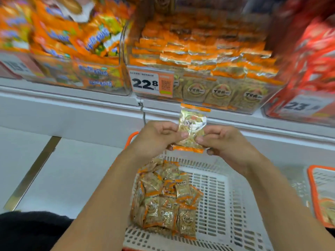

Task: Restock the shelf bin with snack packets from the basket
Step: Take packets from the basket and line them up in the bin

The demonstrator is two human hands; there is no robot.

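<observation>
While 2 hands [157,136] [223,142] pinch packet [192,127], above basket [213,187]

- White shelf [72,98]: carries three clear bins side by side.
- Middle shelf bin [208,73], 12 o'clock: stacked packets.
- White basket [217,205], 6 o'clock: holds piled snack packets [166,201].

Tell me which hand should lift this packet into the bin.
Probably the right hand. Both hands pinch the packet, but the open spots in the bin look to be up and right; the left hand sits below the price tag.
</observation>
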